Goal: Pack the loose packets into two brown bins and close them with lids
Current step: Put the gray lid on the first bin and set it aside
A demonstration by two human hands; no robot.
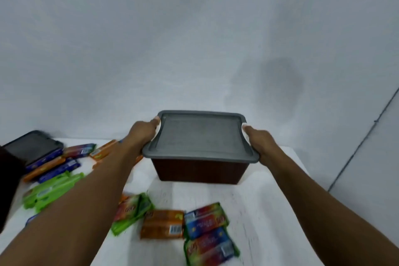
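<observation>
The one camera sits on my head, looking forward and down along both my outstretched arms. It faces the far edge of the table (269, 211) and the pale wall (194, 28) behind it, and the wall fills the whole upper half of the view. My forearms enter from the bottom corners, large and near; the far edge lies farther off at mid-height. The wide lens bends the sides, and the table's left edge is blurred. The near edge falls below the frame. No second view overlaps this one.
</observation>
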